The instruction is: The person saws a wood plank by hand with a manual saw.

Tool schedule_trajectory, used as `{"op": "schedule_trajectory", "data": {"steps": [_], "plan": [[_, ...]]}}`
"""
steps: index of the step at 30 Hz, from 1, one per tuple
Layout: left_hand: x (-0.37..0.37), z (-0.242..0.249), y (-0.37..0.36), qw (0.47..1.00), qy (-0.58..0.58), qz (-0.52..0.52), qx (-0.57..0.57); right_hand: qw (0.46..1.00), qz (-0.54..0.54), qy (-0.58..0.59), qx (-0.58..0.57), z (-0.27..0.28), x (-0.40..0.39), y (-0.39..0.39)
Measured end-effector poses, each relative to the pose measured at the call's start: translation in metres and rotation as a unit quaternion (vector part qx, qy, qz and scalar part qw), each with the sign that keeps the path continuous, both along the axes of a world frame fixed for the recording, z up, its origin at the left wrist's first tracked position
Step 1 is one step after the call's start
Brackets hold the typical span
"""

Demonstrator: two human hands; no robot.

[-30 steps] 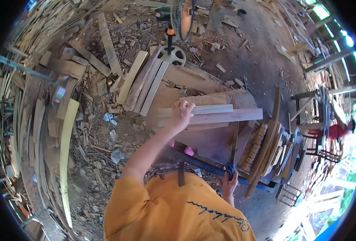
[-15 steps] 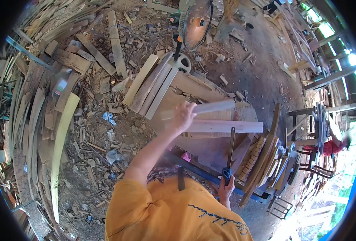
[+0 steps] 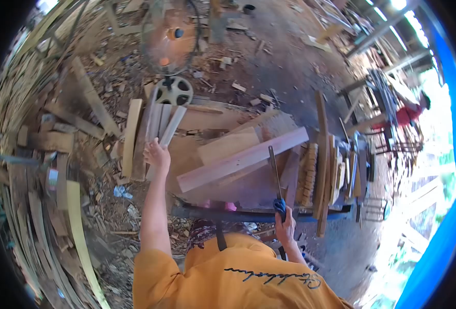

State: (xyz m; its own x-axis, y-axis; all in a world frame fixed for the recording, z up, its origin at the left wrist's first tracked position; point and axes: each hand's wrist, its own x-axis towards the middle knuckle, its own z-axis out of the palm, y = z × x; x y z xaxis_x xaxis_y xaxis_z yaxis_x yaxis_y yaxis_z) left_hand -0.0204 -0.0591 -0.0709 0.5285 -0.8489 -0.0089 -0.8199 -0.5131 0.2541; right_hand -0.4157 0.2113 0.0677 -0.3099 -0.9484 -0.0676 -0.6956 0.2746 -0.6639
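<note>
My left hand [image 3: 157,155] is closed on the near end of a pale wooden strip [image 3: 174,125], over several boards lying side by side [image 3: 151,121] at the left of the worktable [image 3: 202,121]. My right hand [image 3: 285,224] grips the blue handle [image 3: 280,206] of a tool with a long, narrow metal blade [image 3: 274,167]. The blade points away from me. A long pinkish plank [image 3: 243,159] lies slantwise across the table between my hands, with a wider board [image 3: 228,147] behind it.
A round fan [image 3: 171,36] stands beyond the table on a pale wheel-like base [image 3: 175,91]. At the right are a notched wooden block [image 3: 308,175] and several upright boards [image 3: 321,154]. Long timber [image 3: 78,232] and wood scraps cover the left floor. A person in red [image 3: 408,116] is far right.
My left hand has moved left with the wooden strip, from above the table's middle to the side-by-side boards. My right hand still holds the blue-handled tool. The camera view has turned.
</note>
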Motion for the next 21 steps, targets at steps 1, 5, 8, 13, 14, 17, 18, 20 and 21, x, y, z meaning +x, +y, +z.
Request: {"op": "schedule_trajectory", "data": {"steps": [1,5,8,13,14,17,18,20,21], "plan": [[-0.013,0.014,-0.001,0.997,0.013,-0.024,-0.076,1.000,-0.012,-0.009,0.001,0.001,0.001,-0.005],[-0.102,0.085,0.013,0.923,0.151,-0.243,-0.257,0.999,-0.040,-0.014,0.001,0.001,-0.002,-0.029],[-0.179,0.106,0.036,0.907,0.166,-0.333,-0.198,1.000,-0.005,-0.002,-0.008,-0.001,-0.005,-0.046],[-0.265,0.087,0.017,0.940,0.101,-0.283,-0.164,0.995,0.038,0.058,-0.070,-0.022,-0.015,-0.072],[-0.275,0.083,0.010,0.949,0.048,-0.256,-0.179,0.995,0.040,0.070,-0.062,-0.020,-0.016,-0.078],[-0.297,0.070,0.002,0.977,0.016,-0.179,-0.115,0.995,0.035,0.086,-0.036,-0.015,-0.020,-0.088],[-0.301,0.068,0.001,0.976,0.012,-0.186,-0.112,0.995,0.034,0.096,-0.021,-0.014,-0.022,-0.090],[-0.304,0.065,-0.002,0.983,-0.015,-0.160,-0.092,0.994,0.037,0.103,-0.010,-0.014,-0.027,-0.093],[-0.306,0.067,-0.002,0.982,-0.018,-0.166,-0.088,0.992,0.046,0.115,0.000,-0.015,-0.030,-0.093]]}}
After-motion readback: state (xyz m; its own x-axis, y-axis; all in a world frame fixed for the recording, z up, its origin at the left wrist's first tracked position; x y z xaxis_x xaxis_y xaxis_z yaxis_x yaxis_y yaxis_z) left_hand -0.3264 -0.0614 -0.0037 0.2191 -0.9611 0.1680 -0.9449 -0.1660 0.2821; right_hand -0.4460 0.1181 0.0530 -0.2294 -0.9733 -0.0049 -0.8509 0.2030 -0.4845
